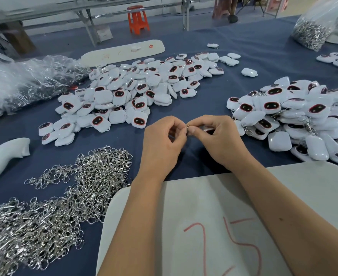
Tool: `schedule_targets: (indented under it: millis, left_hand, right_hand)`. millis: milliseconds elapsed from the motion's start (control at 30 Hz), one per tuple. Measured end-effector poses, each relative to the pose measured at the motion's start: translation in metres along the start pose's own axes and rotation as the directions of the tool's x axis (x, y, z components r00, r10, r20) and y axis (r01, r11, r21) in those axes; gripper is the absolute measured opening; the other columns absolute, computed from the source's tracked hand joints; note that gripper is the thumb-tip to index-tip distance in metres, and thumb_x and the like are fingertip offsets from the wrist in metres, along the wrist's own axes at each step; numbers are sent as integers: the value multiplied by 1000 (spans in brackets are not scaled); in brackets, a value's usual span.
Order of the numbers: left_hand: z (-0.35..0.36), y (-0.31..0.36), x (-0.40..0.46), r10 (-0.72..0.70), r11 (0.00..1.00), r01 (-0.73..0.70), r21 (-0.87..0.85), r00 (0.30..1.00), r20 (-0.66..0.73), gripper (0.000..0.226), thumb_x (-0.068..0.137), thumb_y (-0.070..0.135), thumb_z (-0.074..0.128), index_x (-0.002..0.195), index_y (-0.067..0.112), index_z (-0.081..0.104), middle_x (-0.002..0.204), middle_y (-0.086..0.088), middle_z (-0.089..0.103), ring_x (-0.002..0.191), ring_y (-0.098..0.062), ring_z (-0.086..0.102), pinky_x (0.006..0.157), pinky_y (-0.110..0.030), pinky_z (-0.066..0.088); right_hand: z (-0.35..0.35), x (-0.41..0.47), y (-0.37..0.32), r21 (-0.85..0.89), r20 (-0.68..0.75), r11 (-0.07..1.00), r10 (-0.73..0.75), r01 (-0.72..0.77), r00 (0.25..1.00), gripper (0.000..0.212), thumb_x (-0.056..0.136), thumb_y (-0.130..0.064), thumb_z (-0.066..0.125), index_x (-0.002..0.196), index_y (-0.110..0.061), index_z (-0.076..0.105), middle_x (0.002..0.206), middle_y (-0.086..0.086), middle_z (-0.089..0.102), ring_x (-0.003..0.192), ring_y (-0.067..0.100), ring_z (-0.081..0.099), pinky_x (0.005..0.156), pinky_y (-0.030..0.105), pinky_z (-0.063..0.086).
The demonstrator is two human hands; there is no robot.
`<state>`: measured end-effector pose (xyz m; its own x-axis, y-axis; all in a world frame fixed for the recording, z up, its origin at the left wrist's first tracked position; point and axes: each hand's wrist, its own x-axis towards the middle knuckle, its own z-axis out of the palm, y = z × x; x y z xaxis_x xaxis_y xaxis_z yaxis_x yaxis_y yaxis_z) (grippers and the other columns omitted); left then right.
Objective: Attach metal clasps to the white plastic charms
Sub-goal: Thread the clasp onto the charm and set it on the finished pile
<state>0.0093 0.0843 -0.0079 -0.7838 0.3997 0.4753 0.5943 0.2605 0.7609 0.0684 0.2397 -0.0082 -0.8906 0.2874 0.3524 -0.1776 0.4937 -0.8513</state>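
Item: white plastic charm (209,130), centre of blue table (263,46), mostly hidden in right hand (221,140); left hand (164,144) pinches metal clasp (187,128) against it. Light, rigid, likely slick; grip by edges. Loose clasps (54,206) at 8 o'clock.

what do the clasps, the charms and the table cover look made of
Clasps: bright silvery metal, judging by sharp glints on thin wire loops.
Charms: glossy white hard plastic, with smooth rounded shells and soft highlights; dark, red-rimmed face panels.
Table cover: matte dark blue fabric, probably, since it shows no shine and faint creases.
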Motion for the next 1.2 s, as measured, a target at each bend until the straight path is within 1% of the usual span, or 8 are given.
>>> schedule_targets:
  millis: [233,400,600,700,867,967,1067,1200]
  left_hand:
    - [1,-1,1,-17,999,16,-41,1000,-13,14,94,12,64,85,23,67,79,13,67,68,-12,67,65,-26,56]
    - [9,5,1,-36,996,30,-90,998,-58,18,95,8,64,85,23,65,78,12,67,63,-11,65,62,-19,51]
    - [18,10,0,-32,986,14,-164,994,-107,13,97,7,64,88,16,67,79,11,69,61,-12,65,60,-27,56]
    - [21,13,0,-1,987,-21,-157,990,-143,11,97,8,63,89,14,67,78,10,68,65,-17,65,63,-36,57]
    - [22,12,0,61,996,-71,-61,988,-143,11,97,8,62,88,14,65,78,13,65,74,-16,62,68,-34,53]
    - [18,9,0,77,997,-75,18,990,-116,10,97,9,61,88,13,64,81,10,65,77,-15,61,70,-33,50]
    - [12,3,1,86,992,-81,93,994,-60,10,97,8,59,90,13,63,85,8,64,80,-12,59,74,-35,50]
    - [8,0,1,69,987,-72,144,997,24,14,97,4,56,88,14,61,85,9,61,81,-13,58,75,-38,50]
  right_hand:
    - [2,-3,-2,-13,-83,993,-115,114,990,14,93,-4,75,92,-15,83,84,-10,74,83,12,68,72,21,49]
    - [1,-2,1,66,-86,995,-66,72,994,15,94,-5,73,91,-16,82,85,-6,75,84,15,68,79,34,53]
    - [-2,-1,5,281,-74,960,27,-5,997,16,97,-6,70,92,-14,82,87,-3,77,69,4,62,66,16,45]
    - [0,0,5,410,-61,911,78,-47,995,19,98,-7,69,91,-17,83,79,-2,76,52,3,49,49,15,37]
    - [-1,0,4,419,-60,903,131,-94,990,20,98,-7,69,88,-17,83,73,-4,73,47,5,39,46,17,33]
    - [3,0,2,273,-78,958,107,-82,991,18,100,-10,67,89,-14,80,67,-16,69,52,0,52,53,9,39]
    - [7,2,-1,148,-130,984,122,-102,984,25,106,-24,57,86,-18,71,62,-17,57,55,0,48,55,12,38]
    - [1,4,1,439,-134,871,308,-222,942,21,89,-15,49,107,-22,59,79,-11,58,65,8,53,53,21,43]
